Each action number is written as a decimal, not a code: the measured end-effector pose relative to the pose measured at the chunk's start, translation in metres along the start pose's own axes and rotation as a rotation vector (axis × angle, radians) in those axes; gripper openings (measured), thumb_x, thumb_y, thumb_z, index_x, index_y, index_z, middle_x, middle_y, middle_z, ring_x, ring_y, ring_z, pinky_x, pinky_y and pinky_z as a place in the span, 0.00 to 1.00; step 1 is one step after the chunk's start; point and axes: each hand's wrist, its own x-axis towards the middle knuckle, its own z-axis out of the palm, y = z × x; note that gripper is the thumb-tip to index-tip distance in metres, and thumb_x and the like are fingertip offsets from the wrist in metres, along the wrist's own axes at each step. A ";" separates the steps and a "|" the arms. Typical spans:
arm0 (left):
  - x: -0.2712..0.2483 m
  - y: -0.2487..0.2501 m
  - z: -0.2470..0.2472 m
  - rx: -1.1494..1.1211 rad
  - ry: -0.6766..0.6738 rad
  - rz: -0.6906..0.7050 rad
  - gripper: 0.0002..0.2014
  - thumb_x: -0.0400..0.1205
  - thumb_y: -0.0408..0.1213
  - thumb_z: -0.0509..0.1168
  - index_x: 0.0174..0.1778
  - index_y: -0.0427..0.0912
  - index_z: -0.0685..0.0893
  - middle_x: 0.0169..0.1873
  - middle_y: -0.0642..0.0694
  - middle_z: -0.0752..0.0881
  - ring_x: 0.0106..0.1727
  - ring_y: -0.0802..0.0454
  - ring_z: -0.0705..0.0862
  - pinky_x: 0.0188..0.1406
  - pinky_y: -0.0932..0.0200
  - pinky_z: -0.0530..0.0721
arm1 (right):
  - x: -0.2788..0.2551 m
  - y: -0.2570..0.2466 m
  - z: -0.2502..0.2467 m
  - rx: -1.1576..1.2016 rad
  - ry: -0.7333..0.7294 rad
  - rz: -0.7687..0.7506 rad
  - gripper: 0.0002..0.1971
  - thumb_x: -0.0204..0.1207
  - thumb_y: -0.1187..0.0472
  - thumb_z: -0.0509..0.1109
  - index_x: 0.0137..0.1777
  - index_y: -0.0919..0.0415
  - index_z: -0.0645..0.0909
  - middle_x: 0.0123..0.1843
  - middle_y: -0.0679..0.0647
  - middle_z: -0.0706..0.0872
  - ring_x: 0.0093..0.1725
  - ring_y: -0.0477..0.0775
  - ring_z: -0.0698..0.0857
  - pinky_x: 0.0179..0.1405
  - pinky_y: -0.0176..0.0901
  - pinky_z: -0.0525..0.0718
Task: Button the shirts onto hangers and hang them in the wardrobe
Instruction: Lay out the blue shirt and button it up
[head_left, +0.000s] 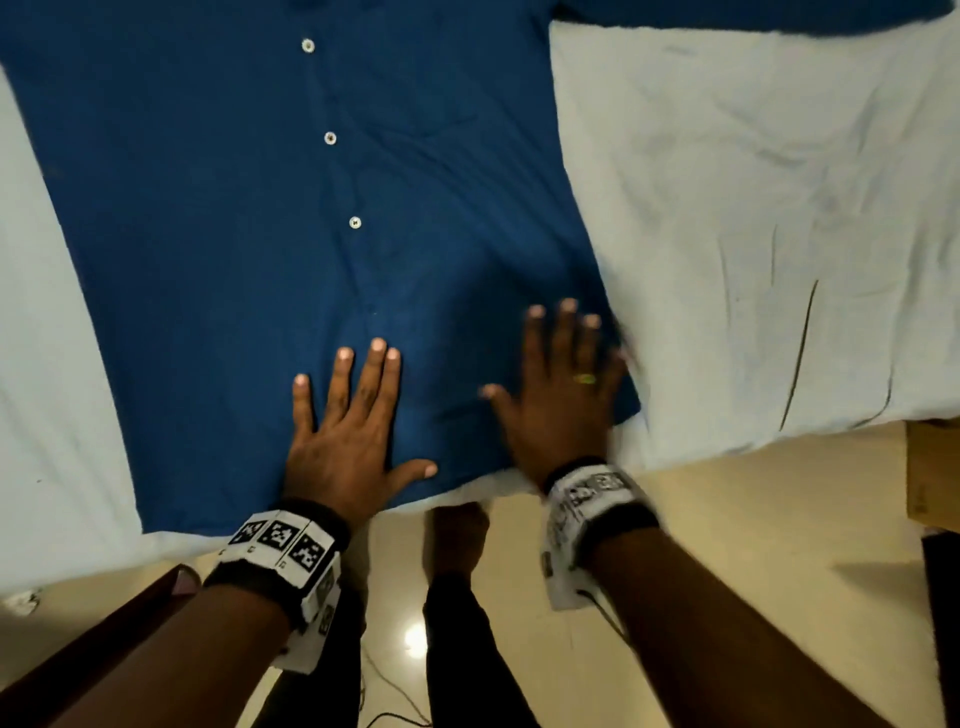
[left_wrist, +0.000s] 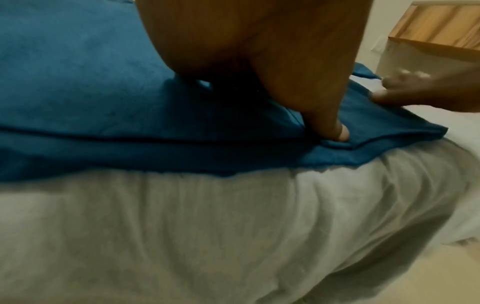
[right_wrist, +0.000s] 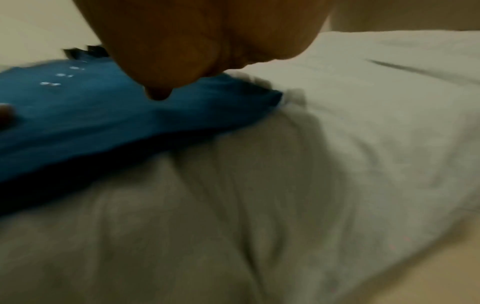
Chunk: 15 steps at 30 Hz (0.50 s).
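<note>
A dark blue shirt (head_left: 249, 218) lies flat on the bed, front up, with three white buttons (head_left: 330, 138) fastened down its middle. My left hand (head_left: 348, 415) lies flat on the hem with straight spread fingers, left of centre. My right hand (head_left: 563, 384), blurred, lies flat with spread fingers on the shirt's lower right corner and wears a ring. In the left wrist view the left thumb (left_wrist: 335, 127) presses the shirt (left_wrist: 78, 82) at the hem. In the right wrist view the right palm (right_wrist: 194, 41) hovers over the shirt (right_wrist: 91, 115) corner. No hanger is in view.
A pale wrinkled bedsheet (head_left: 753, 208) covers the bed; its near edge drops to a cream tiled floor (head_left: 727, 519). A wooden box (head_left: 932, 473) stands at the right, seen also as a box (left_wrist: 428, 37) in the left wrist view. My legs (head_left: 457, 597) stand against the bed.
</note>
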 end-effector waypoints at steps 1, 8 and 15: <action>-0.001 0.001 -0.001 0.003 -0.013 -0.004 0.60 0.71 0.83 0.49 0.90 0.45 0.42 0.90 0.50 0.41 0.90 0.42 0.42 0.83 0.26 0.45 | 0.002 -0.022 0.006 0.000 -0.037 -0.175 0.45 0.79 0.30 0.51 0.89 0.50 0.40 0.89 0.54 0.34 0.89 0.64 0.40 0.82 0.77 0.37; -0.004 0.001 -0.016 0.071 -0.061 -0.046 0.62 0.66 0.85 0.52 0.91 0.49 0.49 0.90 0.53 0.50 0.90 0.48 0.54 0.82 0.26 0.47 | -0.003 0.068 0.016 -0.001 -0.099 0.143 0.39 0.81 0.28 0.40 0.88 0.43 0.35 0.90 0.44 0.36 0.89 0.60 0.42 0.82 0.78 0.44; 0.054 -0.005 -0.069 -0.014 0.275 0.046 0.33 0.82 0.59 0.62 0.80 0.45 0.74 0.79 0.45 0.73 0.80 0.40 0.73 0.83 0.25 0.55 | 0.061 -0.013 -0.026 0.050 0.028 -0.023 0.41 0.81 0.34 0.49 0.90 0.50 0.40 0.91 0.54 0.41 0.88 0.65 0.42 0.80 0.74 0.34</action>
